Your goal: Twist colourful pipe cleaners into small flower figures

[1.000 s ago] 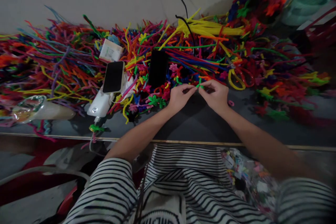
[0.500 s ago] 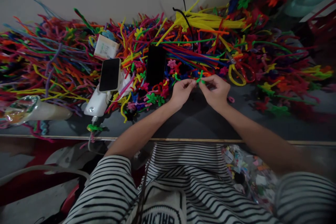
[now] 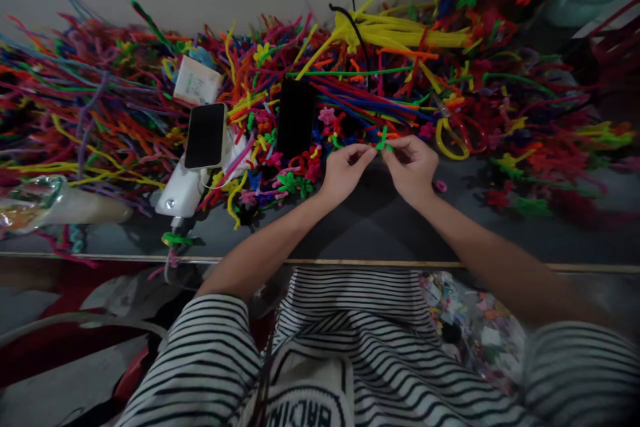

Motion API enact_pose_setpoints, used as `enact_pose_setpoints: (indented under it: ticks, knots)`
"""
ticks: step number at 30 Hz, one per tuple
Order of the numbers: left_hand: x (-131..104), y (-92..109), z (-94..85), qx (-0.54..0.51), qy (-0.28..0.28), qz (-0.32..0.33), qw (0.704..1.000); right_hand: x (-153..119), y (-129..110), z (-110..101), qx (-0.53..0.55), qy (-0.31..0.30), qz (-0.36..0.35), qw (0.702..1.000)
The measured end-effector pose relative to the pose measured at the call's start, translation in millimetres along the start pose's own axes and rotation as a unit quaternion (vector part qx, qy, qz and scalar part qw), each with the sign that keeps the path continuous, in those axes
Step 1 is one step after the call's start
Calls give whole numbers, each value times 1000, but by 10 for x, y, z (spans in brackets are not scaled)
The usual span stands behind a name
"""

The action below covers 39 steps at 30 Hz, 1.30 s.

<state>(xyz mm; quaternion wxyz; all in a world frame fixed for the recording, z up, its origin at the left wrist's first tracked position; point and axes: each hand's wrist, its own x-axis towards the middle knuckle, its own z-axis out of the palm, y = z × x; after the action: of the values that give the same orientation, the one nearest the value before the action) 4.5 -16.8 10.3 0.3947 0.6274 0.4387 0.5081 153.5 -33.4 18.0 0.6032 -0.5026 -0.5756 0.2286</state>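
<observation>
A small bent green pipe cleaner (image 3: 382, 140) is pinched between the fingertips of both hands, above the dark table (image 3: 360, 233). My left hand (image 3: 345, 172) grips its left side with thumb and forefinger. On the other side my right hand (image 3: 413, 165) pinches it the same way, with the fingers curled. One end of the piece sticks up between the hands. Just beyond them lie pipe-cleaner flowers, among them a pink flower (image 3: 327, 115), and a bundle of long blue and red pipe cleaners (image 3: 370, 100).
Scissors (image 3: 453, 137) with yellow and red handles lie right of my hands. A black phone (image 3: 296, 117) and a second phone (image 3: 206, 136) on a white power bank (image 3: 180, 190) are to the left. A plastic cup (image 3: 85, 205) lies far left. Yellow pipe cleaners (image 3: 405, 33) lie behind.
The green piece's upright end now leans a little and looks more bent. Both hands keep their pinch at nearly the same place. The whole view has shifted slightly.
</observation>
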Motion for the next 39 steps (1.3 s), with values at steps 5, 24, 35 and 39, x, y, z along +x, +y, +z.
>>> enact_pose_setpoints:
  ticks: [5, 24, 35, 39]
  knots:
    - [23, -25, -4, -13, -8, -8, 1000, 7, -4, -6, -1, -5, -11, 1000]
    - [75, -140, -17, -37, -30, 35, 998, 82, 13, 14, 81, -74, 115, 987]
    - [154, -110, -108, 21, -80, 88, 993, 137, 55, -38, 177, -147, 247, 941]
    - [110, -37, -117, 61, -40, 97, 993, 138, 86, -29, 169, -141, 252, 943]
